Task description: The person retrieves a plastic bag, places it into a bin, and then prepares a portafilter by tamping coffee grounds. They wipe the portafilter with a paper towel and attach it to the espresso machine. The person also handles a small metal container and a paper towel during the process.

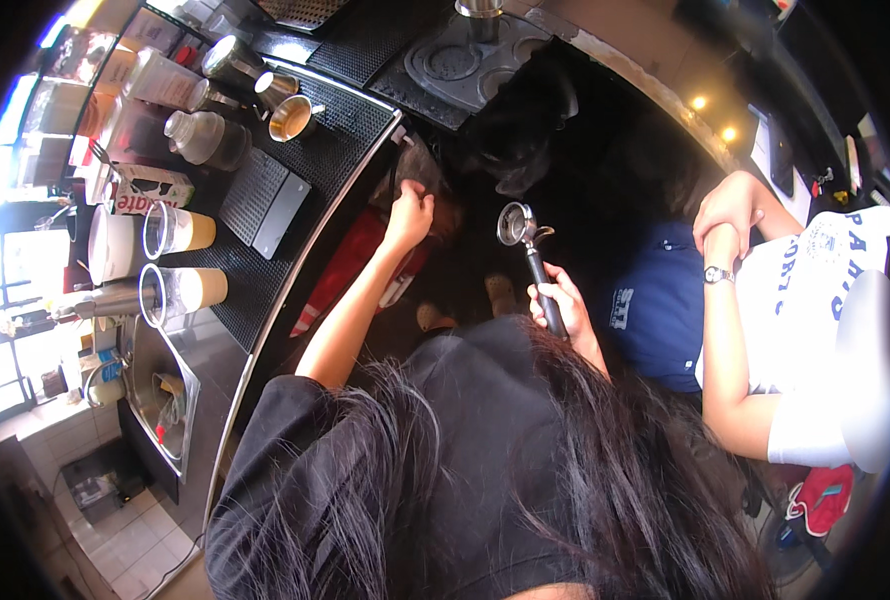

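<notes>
My right hand (561, 300) is closed around the black handle of an espresso portafilter (520, 225). The portafilter's metal basket points away from me, and dark residue shows inside it. My left hand (411, 215) is raised near the counter's edge with its fingers curled. It is beside a greyish cloth or bag (417, 169) hanging there; whether the fingers touch it I cannot tell. On the black mat to the left stand a metal cup with brown liquid (291, 120), another metal cup (274, 88) and two clear plastic cups with pale contents (197, 231) (203, 288).
A person in a white shirt (805, 300) stands close on the right, arms crossed. Clear bottles (212, 140), a milk carton (152, 187) and a grey slotted tray (265, 202) are on the counter at left, with a sink (189, 420) nearer. A black surface with round recesses (452, 64) lies ahead.
</notes>
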Available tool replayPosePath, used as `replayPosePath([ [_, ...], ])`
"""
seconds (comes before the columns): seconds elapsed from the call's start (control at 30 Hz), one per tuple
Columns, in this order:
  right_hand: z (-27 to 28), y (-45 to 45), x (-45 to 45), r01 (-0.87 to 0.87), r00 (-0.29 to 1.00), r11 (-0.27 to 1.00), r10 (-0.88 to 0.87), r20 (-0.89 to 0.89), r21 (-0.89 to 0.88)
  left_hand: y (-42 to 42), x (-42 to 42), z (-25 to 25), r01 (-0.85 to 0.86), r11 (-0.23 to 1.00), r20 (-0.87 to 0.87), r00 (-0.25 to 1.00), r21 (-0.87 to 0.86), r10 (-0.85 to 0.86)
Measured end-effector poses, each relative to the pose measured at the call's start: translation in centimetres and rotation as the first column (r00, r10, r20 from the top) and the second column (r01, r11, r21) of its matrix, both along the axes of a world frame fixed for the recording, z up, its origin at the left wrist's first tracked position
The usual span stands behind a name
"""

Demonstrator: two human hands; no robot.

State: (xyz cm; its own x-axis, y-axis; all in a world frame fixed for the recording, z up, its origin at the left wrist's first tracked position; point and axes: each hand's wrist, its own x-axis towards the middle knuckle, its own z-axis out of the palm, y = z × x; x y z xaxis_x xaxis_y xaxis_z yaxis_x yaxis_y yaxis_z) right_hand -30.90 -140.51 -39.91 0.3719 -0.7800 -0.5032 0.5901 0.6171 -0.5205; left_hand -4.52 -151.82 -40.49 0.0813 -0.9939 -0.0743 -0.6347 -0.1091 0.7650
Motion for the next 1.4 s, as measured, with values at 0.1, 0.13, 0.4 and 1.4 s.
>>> replayPosePath([
  [0.1,0.1,-0.1,-0.2,0.016,1.0,1.0,-0.016,0.0,0.0,-0.1,-0.7,3.0,0.025,0.949,-0.477,0.869,0.315,0.135],
  [0.13,0.0,0.0,-0.4,0.029,1.0,1.0,-0.029,0.001,0.005,-0.3,-0.8,2.9,0.067,0.955,-0.452,0.889,0.29,0.075],
  [0.4,1.7,-0.7,-0.4,0.001,1.0,0.999,-0.002,-0.002,-0.033,-0.2,-0.3,3.4,0.429,0.875,0.371,0.868,-0.224,-0.331],
  [1.4,4.5,-3.8,2.9,-0.143,0.99,0.981,0.14,-0.03,-0.134,1.3,-1.4,6.0,-0.371,0.906,-0.536,0.817,-0.204,0.213],
])
